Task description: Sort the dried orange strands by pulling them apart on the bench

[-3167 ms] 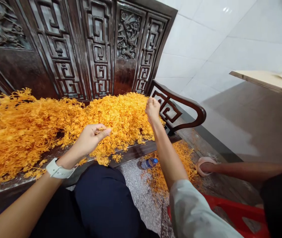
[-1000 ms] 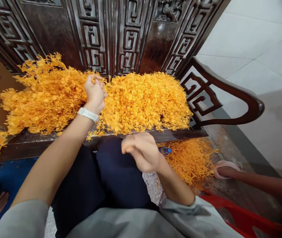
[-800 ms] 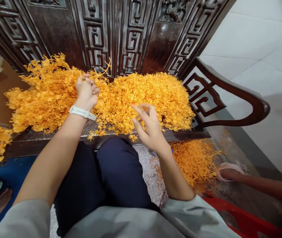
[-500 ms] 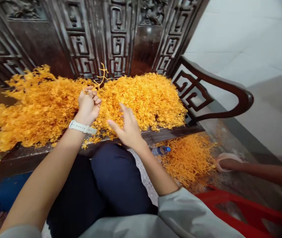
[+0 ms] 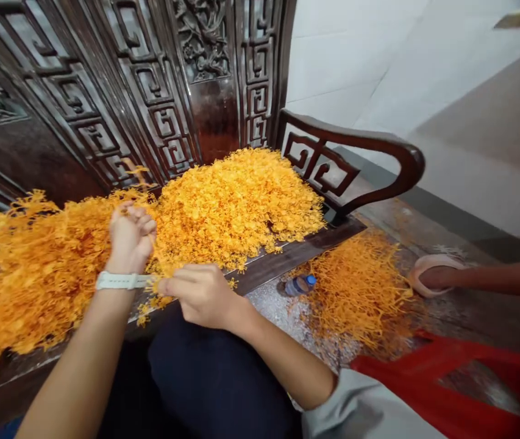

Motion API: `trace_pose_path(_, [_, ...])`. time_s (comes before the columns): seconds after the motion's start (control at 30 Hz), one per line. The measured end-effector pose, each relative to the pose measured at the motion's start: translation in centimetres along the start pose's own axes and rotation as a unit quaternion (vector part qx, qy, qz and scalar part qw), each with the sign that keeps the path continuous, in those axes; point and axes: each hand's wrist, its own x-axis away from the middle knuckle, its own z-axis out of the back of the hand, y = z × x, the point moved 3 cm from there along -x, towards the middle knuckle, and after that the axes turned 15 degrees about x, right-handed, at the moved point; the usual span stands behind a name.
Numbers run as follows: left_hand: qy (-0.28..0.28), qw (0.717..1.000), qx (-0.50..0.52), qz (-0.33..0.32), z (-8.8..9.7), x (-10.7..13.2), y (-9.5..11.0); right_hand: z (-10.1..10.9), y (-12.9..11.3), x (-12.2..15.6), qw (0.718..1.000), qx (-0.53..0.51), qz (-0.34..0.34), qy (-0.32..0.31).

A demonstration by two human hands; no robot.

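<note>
My left hand [image 5: 132, 235], with a pale watch [image 5: 120, 281] on its wrist, is curled around a thin branched orange stem [image 5: 139, 175]. The stem's blurred upper end sticks up above the fingers. Nearer to me, my right hand [image 5: 202, 296] is closed over the front edge of the bench, thumb and forefinger together. Whatever they pinch is too small or hidden to make out. Beyond both hands lies a heap of small yellow-orange plastic flower pieces [image 5: 241, 201]. A looser heap of orange flower sprays [image 5: 53, 256] spreads to the left, beside my left hand.
Behind the heaps rises the carved backrest [image 5: 216, 116] of a dark wooden bench, its curved armrest [image 5: 378, 143] on the right. On the floor are bare orange stems [image 5: 360, 292], a bottle with a blue cap [image 5: 299, 285] and a red stool [image 5: 461, 372]. Another person's foot [image 5: 438, 275] is nearby.
My view has turned to the right. My right hand, open before, has closed and come lower, towards my left wrist. My left hand still holds the stem.
</note>
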Motion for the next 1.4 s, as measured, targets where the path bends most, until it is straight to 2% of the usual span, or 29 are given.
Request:
trace_pose_path(0.07, [0.058,0.997,0.010,-0.054,-0.1,-0.2,0.1,1.9,-2.1,0.5,0.994,-0.105,0.008,0.017])
trace_pose_path(0.1, [0.090,0.994,0.009,-0.061,0.1,-0.4,0.1,2.8,-2.7,0.8,0.989,-0.148,0.018,0.024])
trace_pose_path(0.17, [0.108,0.992,0.018,-0.058,0.3,-0.6,0.3,3.8,-2.3,1.4,0.986,-0.160,-0.002,0.051])
trace_pose_path(0.23, [0.086,0.994,0.049,-0.050,0.5,-0.6,0.6,3.4,0.4,2.1,0.983,-0.099,-0.130,0.083])
trace_pose_path(0.3, [0.073,0.992,0.091,-0.039,0.6,-0.2,0.7,2.0,4.2,3.1,0.950,-0.037,-0.300,0.077])
trace_pose_path(0.33, [0.079,0.990,0.111,-0.031,0.6,0.1,0.6,1.1,5.8,3.5,0.933,-0.026,-0.354,0.063])
trace_pose_path(0.37, [0.090,0.987,0.129,-0.020,0.6,0.4,0.3,0.3,7.0,3.9,0.917,-0.024,-0.394,0.052])
trace_pose_path(0.43, [0.106,0.982,0.156,0.002,0.5,0.7,-0.4,-0.9,7.9,4.2,0.905,-0.024,-0.423,0.045])
trace_pose_path(0.5, [0.103,0.981,0.167,0.009,0.3,0.8,-1.1,-1.6,7.1,4.0,0.917,-0.008,-0.398,0.025])
trace_pose_path(0.6, [0.098,0.984,0.151,0.008,0.2,0.7,-2.0,-2.5,4.6,2.9,0.945,0.046,-0.319,-0.050])
trace_pose_path(0.67, [0.102,0.986,0.134,0.014,0.3,0.8,-2.5,-3.0,3.5,2.2,0.949,0.069,-0.297,-0.080])
trace_pose_path(0.77, [0.104,0.986,0.127,0.017,0.4,1.0,-2.9,-3.6,3.3,1.4,0.950,0.076,-0.290,-0.086])
trace_pose_path(0.93, [0.097,0.986,0.131,0.015,0.7,0.6,-2.2,-3.7,4.1,2.0,0.957,0.092,-0.270,-0.044])
trace_pose_path(1.0, [0.113,0.987,0.116,-0.005,1.1,0.4,-1.6,-3.1,3.7,2.3,0.969,0.071,-0.236,0.008])
trace_pose_path(1.1, [0.137,0.987,0.072,-0.045,1.4,0.5,-1.4,-1.4,1.8,2.2,0.988,0.025,-0.136,0.073])
trace_pose_path(1.17, [0.125,0.990,0.048,-0.052,1.2,0.9,-2.0,-0.2,0.1,1.9,0.994,-0.006,-0.076,0.081])
trace_pose_path(1.23, [0.098,0.993,0.033,-0.050,0.8,0.9,-2.8,1.3,-1.6,1.8,0.993,-0.030,-0.062,0.094])
trace_pose_path(1.3, [0.080,0.994,0.021,-0.076,0.8,0.5,-2.7,2.9,-3.8,2.1,0.993,-0.057,-0.060,0.081])
trace_pose_path(1.4, [0.099,0.982,0.012,-0.159,2.3,-0.9,-0.4,4.6,-8.1,3.2,0.994,-0.105,-0.017,0.001])
